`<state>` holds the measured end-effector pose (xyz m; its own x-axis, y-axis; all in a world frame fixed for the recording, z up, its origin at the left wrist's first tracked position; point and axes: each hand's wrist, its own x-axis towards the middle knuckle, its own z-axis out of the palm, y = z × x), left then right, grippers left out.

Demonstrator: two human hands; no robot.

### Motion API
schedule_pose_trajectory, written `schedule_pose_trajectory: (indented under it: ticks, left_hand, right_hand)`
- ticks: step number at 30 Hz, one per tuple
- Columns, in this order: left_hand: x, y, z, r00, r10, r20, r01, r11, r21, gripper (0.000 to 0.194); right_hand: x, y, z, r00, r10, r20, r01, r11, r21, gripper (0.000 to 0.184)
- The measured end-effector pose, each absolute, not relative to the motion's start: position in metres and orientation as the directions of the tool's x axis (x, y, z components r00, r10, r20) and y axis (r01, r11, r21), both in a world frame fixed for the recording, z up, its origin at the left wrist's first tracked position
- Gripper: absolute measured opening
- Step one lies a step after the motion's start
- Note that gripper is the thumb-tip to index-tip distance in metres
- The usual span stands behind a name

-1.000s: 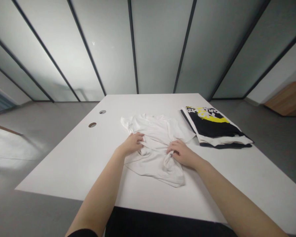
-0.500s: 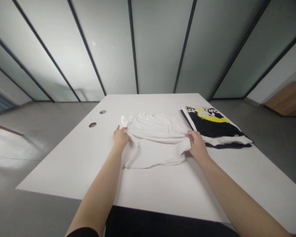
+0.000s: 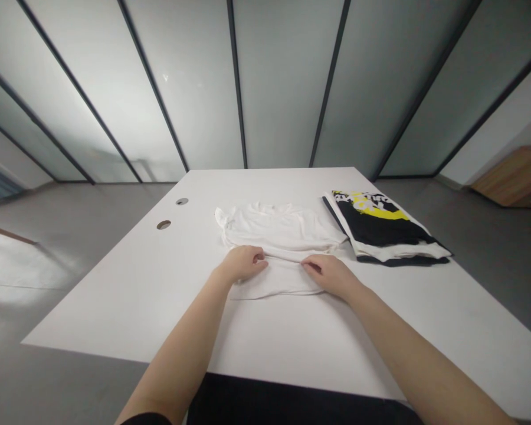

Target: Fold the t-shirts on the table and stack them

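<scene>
A white T-shirt (image 3: 283,227) lies on the white table, its collar toward the far side and its lower part nearer to me. Across its middle runs a raised crosswise fold. My left hand (image 3: 245,263) is closed, pinching the cloth at the left part of this fold. On the right part, my right hand (image 3: 330,273) pinches the same fold between thumb and fingers. A short stretch of cloth shows between the two hands. The hands cover parts of the shirt's lower sides.
On the right, a stack of folded clothes (image 3: 371,221), black and white with a yellow print on top, lies close to the shirt. The white table (image 3: 128,307) has two round holes at its left. Frosted glass panels (image 3: 278,82) stand behind it.
Both hands have moved inward and slightly nearer to me, from the shirt's side edges to the fold across its middle. The shirt's sides have been let go.
</scene>
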<state>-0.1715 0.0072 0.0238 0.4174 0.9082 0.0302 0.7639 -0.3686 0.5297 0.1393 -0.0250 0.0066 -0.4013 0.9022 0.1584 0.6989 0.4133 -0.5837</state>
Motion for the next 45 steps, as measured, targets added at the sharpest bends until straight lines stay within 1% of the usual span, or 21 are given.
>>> schedule_pose_trajectory:
  ticks: [3,5,7,9,11,13,16,20,22,24,26,27,29,30,32,33,35,37,40,42,45]
  left_hand:
    - [-0.180,0.013,0.017,0.324,0.938,0.124,0.765,-0.337,0.548,0.013]
    - [-0.185,0.015,0.012,0.291,0.944,0.153,0.782,-0.327,0.531,0.021]
    - [-0.188,0.016,0.007,0.266,0.955,0.131,0.835,-0.296,0.463,0.032]
    - [-0.188,0.016,0.004,0.221,0.971,0.093,0.902,-0.239,0.359,0.042]
    - [-0.187,0.017,0.001,0.151,0.986,0.063,0.954,-0.162,0.252,0.049]
    - [-0.190,0.020,0.000,0.082,0.996,0.043,0.980,-0.088,0.181,0.053]
    - [-0.198,0.027,-0.004,0.003,0.999,0.040,0.988,-0.010,0.156,0.057]
    - [-0.209,0.035,-0.010,-0.076,0.995,0.070,0.978,0.060,0.201,0.061]
    - [-0.211,0.036,-0.010,-0.120,0.987,0.108,0.974,0.096,0.207,0.057]
    - [-0.210,0.035,-0.006,-0.151,0.973,0.176,0.969,0.111,0.219,0.048]
    - [-0.206,0.033,0.001,-0.102,0.968,0.231,0.963,0.038,0.265,0.037]
    - [-0.203,0.031,0.005,-0.027,0.972,0.235,0.951,-0.048,0.307,0.032]
    - [-0.195,0.025,0.011,0.217,0.957,0.193,0.871,-0.279,0.405,0.027]
    - [-0.190,0.021,0.012,0.353,0.920,0.169,0.808,-0.390,0.441,0.027]
    - [-0.182,0.014,0.013,0.547,0.825,0.140,0.710,-0.546,0.445,0.031]
    - [-0.178,0.011,0.013,0.588,0.797,0.134,0.697,-0.584,0.416,0.036]
    - [-0.174,0.007,0.011,0.581,0.802,0.139,0.729,-0.589,0.349,0.043]
    - [-0.174,0.009,0.008,0.520,0.841,0.149,0.781,-0.538,0.318,0.040]
    - [-0.180,0.016,0.005,0.417,0.893,0.167,0.843,-0.449,0.295,0.028]
    - [-0.186,0.021,0.004,0.354,0.920,0.165,0.874,-0.389,0.291,0.023]
    - [-0.192,0.026,0.005,0.275,0.948,0.159,0.899,-0.312,0.308,0.017]
  right_hand:
    - [0.144,-0.017,-0.004,-0.319,0.933,0.167,0.767,0.357,-0.533,0.026]
    - [0.148,-0.013,-0.012,-0.290,0.933,0.212,0.811,0.357,-0.463,0.027]
    - [0.151,-0.011,-0.019,-0.281,0.919,0.277,0.845,0.373,-0.383,0.032]
    - [0.153,-0.010,-0.026,-0.280,0.907,0.315,0.866,0.380,-0.325,0.039]
    - [0.154,-0.010,-0.032,-0.285,0.904,0.318,0.881,0.378,-0.286,0.043]
    - [0.155,-0.009,-0.037,-0.273,0.911,0.310,0.899,0.356,-0.254,0.044]
    - [0.160,-0.006,-0.041,-0.207,0.927,0.312,0.925,0.289,-0.245,0.040]
    - [0.172,-0.001,-0.042,-0.105,0.927,0.359,0.933,0.217,-0.289,0.026]
    - [0.178,0.000,-0.040,-0.074,0.924,0.376,0.928,0.202,-0.314,0.018]
    - [0.181,0.001,-0.037,-0.053,0.916,0.397,0.916,0.203,-0.346,0.013]
    - [0.180,0.000,-0.034,-0.035,0.897,0.441,0.893,0.226,-0.388,0.011]
    - [0.179,0.000,-0.032,-0.027,0.882,0.471,0.875,0.248,-0.415,0.010]
    - [0.175,-0.001,-0.027,-0.002,0.854,0.520,0.825,0.296,-0.482,0.012]
    - [0.173,-0.002,-0.024,0.014,0.848,0.530,0.796,0.311,-0.519,0.013]
    - [0.170,-0.004,-0.020,0.051,0.856,0.514,0.741,0.312,-0.594,0.014]
    - [0.169,-0.005,-0.019,0.066,0.866,0.495,0.718,0.303,-0.626,0.016]
    - [0.168,-0.006,-0.019,0.067,0.893,0.444,0.684,0.283,-0.672,0.021]
    - [0.168,-0.006,-0.020,0.016,0.922,0.387,0.688,0.271,-0.674,0.028]
    - [0.168,-0.008,-0.024,-0.132,0.935,0.329,0.760,0.309,-0.572,0.040]
    - [0.168,-0.009,-0.027,-0.219,0.923,0.317,0.792,0.357,-0.495,0.045]
    - [0.168,-0.009,-0.030,-0.272,0.911,0.311,0.803,0.393,-0.449,0.046]
